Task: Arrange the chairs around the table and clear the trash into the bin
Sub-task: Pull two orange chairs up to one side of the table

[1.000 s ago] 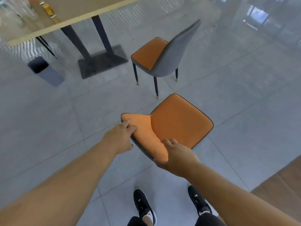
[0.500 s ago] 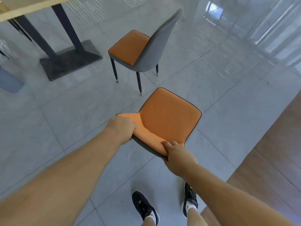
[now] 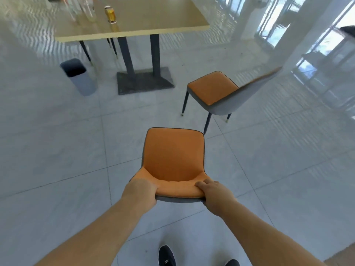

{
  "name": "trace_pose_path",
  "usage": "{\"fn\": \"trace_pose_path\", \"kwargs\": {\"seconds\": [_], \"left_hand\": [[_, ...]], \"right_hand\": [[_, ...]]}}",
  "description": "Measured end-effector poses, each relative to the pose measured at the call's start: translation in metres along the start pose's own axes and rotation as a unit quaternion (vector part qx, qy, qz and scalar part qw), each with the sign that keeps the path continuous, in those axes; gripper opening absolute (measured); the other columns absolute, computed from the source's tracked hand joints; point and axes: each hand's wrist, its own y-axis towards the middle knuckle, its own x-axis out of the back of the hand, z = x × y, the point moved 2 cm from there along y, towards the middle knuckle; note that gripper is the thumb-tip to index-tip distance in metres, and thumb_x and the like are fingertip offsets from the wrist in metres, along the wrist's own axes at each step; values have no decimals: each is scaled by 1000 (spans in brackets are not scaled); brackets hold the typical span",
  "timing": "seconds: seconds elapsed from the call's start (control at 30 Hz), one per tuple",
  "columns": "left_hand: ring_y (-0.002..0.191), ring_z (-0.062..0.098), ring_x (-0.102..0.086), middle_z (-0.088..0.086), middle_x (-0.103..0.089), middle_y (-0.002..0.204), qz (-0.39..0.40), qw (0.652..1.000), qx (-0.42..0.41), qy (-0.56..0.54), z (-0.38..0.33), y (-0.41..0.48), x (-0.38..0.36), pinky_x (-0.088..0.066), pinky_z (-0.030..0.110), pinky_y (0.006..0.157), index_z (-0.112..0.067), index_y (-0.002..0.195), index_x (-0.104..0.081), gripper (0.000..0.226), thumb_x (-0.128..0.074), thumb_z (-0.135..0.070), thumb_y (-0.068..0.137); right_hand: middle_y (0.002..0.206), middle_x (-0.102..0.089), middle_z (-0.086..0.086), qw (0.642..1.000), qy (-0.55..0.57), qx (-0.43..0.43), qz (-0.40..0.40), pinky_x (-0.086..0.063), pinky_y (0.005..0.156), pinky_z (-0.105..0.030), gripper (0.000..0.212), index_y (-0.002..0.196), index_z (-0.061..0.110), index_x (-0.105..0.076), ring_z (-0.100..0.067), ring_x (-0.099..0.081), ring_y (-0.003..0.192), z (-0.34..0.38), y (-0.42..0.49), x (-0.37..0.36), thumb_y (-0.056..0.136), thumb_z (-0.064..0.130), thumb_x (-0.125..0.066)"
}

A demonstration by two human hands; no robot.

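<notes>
An orange-seated chair (image 3: pixel 173 154) with a grey shell stands right in front of me, its seat pointing toward the table. My left hand (image 3: pixel 139 192) grips the left end of its backrest top, and my right hand (image 3: pixel 215 191) grips the right end. A second orange and grey chair (image 3: pixel 213 92) stands farther off to the right, side-on. The light wooden table (image 3: pixel 146 18) on a dark pedestal base is at the top. A yellow can (image 3: pixel 110 14) and some clear bottles (image 3: pixel 86 8) sit on it. A grey bin (image 3: pixel 78 76) stands on the floor left of the table base.
Thin dark chair legs (image 3: pixel 86 52) show behind the table. White pillars and tall windows (image 3: pixel 307 35) fill the right side. The floor is pale glossy tile. My black shoes (image 3: pixel 167 256) are at the bottom edge, with a strip of wooden flooring at the bottom right corner.
The chair in my hands has swung round so its seat now faces the table, and both hands sit at the backrest ends. The view has turned, bringing the table, can and bin back in.
</notes>
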Motion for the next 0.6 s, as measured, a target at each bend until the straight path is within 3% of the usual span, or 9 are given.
{"fn": "trace_pose_path", "kwargs": {"seconds": [0.13, 0.27, 0.37, 0.5, 0.6], "left_hand": [[96, 19, -62, -4, -63, 106, -50, 997, 49, -34, 47, -14, -12, -46, 29, 73, -28, 114, -64, 25, -57, -42, 94], [97, 19, -59, -4, -59, 111, -109, 985, 111, -67, 89, -18, -23, -46, 29, 69, -33, 114, -60, 30, -56, -54, 93], [94, 21, -59, -2, -56, 115, -128, 978, 148, -68, 110, -17, -24, -48, 31, 64, -32, 111, -61, 29, -61, -53, 91], [88, 21, -50, 5, -42, 131, -60, 970, 234, -36, 120, -8, -25, -43, 31, 61, -32, 117, -53, 34, -60, -54, 92], [103, 27, -46, 9, -22, 152, 6, 958, 283, -37, 128, -1, -25, -51, 35, 72, -39, 135, -43, 49, -57, -58, 92]], "right_hand": [[135, -54, 2, 999, -4, 38, -22, -53, 90, -41, 43, 141, 30, -48, -25, -47, 125, 44, 36, 19, 99, 20, -54], [127, -56, 4, 993, -6, 99, -60, -53, 85, -37, 28, 129, 27, -52, -24, -51, 118, 79, 61, 35, 101, 26, -53], [129, -55, 2, 989, -30, 130, -56, -55, 86, -41, 30, 131, 26, -50, -26, -52, 119, 95, 75, 44, 102, 29, -53], [156, -38, 1, 986, -22, 163, -24, -51, 101, -48, 61, 153, 30, -34, -30, -38, 140, 109, 94, 55, 98, 28, -60], [166, -28, -1, 979, -36, 199, 22, -46, 109, -54, 70, 156, 35, -27, -35, -31, 147, 119, 105, 56, 97, 31, -63]]}}
